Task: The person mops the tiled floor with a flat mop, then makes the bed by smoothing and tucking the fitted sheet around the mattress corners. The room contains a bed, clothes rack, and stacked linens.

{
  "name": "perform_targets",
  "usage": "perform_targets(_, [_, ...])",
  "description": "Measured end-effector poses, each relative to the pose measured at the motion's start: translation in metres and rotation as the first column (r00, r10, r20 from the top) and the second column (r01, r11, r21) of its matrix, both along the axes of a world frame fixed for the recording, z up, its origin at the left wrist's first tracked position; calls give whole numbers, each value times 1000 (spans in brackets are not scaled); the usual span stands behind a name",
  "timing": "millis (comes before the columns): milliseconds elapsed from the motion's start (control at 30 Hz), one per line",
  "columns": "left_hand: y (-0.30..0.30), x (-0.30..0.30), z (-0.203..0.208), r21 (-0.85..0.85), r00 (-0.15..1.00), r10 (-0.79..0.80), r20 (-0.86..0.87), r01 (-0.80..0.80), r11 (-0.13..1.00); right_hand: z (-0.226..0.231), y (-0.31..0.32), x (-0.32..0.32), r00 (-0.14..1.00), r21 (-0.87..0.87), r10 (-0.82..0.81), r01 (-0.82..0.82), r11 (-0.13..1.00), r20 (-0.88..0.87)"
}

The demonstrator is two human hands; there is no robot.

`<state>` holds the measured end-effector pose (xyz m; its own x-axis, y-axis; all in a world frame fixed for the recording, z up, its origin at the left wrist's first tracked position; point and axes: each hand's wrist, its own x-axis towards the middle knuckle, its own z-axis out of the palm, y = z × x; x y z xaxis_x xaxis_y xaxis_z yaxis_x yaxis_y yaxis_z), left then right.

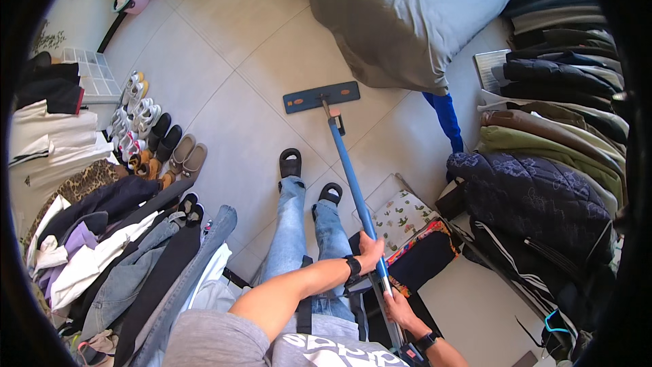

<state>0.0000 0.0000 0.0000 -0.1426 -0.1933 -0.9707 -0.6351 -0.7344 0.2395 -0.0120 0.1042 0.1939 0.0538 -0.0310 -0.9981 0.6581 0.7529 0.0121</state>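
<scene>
A flat mop stretches away from me, its blue handle (350,173) running down into my two hands. Its wide dark blue head (321,97) lies on the tiled floor ahead of my feet. My left hand (371,253), reaching across my body, is closed round the handle. Lower down, nearer my body, my right hand (401,310) also grips the pole. Each wrist carries a black band. The handle's lower end is partly hidden by my right hand and arm.
A bed with a grey cover (407,20) stands ahead. Clothes hang on the right, including a dark quilted jacket (536,190), and on the left, with jeans (217,238). Several shoes (146,115) line the left floor. A cactus-print box (401,214) sits right of my legs.
</scene>
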Motion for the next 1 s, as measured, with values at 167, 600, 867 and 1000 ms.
perform_targets(167, [-28,-23,3,-56,999,48,0,-48,997,-13,-16,-20,999,-29,36,-36,999,-2])
perform_targets(600, [-384,-130,-132,-367,993,60,-97,-92,926,-168,-319,-114,993,-365,-43,-2,931,-114])
perform_targets(867, [-331,-143,-120,-400,998,-63,12,63,914,-175,-266,-113,986,-336,-131,90,938,-103])
perform_targets(1000, [-205,-120,-117,-385,993,-113,43,121,915,-152,-156,-82,982,-302,-161,123,945,-102])
